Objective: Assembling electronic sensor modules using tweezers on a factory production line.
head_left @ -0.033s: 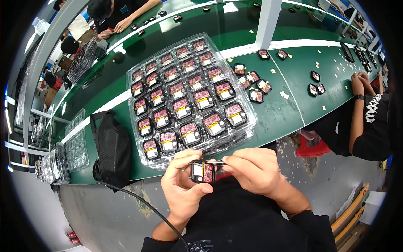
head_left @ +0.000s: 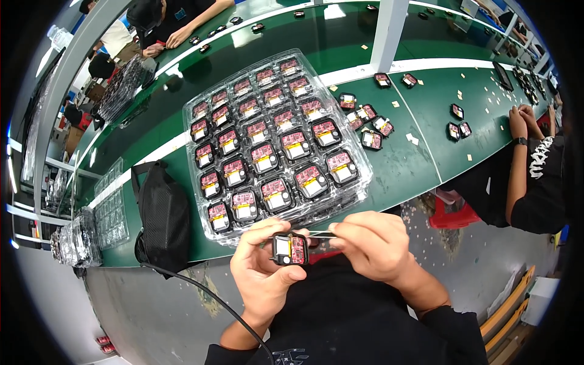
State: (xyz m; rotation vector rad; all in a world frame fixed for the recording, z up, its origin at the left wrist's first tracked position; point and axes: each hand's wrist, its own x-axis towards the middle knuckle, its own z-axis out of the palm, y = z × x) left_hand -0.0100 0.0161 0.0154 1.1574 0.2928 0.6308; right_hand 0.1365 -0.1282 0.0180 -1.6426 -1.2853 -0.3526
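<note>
My left hand (head_left: 264, 274) grips a small square black device housing (head_left: 290, 249), open-faced, with a red circuit board, a yellow strip and a silver-white block inside. In my right hand (head_left: 374, 246) is a pair of thin metal tweezers (head_left: 319, 234), pinched between thumb and fingers. Its tips point left to the upper right edge of the housing; whether they touch it I cannot tell. Just beyond both hands lies a clear plastic tray (head_left: 359, 194), its pockets holding rows of similar housings (head_left: 274, 193).
A black bag (head_left: 163, 216) and stacked clear trays (head_left: 79, 237) are on the left. Loose housings (head_left: 371, 139) and paper bits lie on the green table (head_left: 407, 164), right of the tray. A white post (head_left: 389, 36) rises behind. Co-workers sit at right (head_left: 526, 176) and far left (head_left: 176, 24).
The housing in my left hand has shifted slightly left and turned a little. My right hand with the tweezers has moved slightly right and up.
</note>
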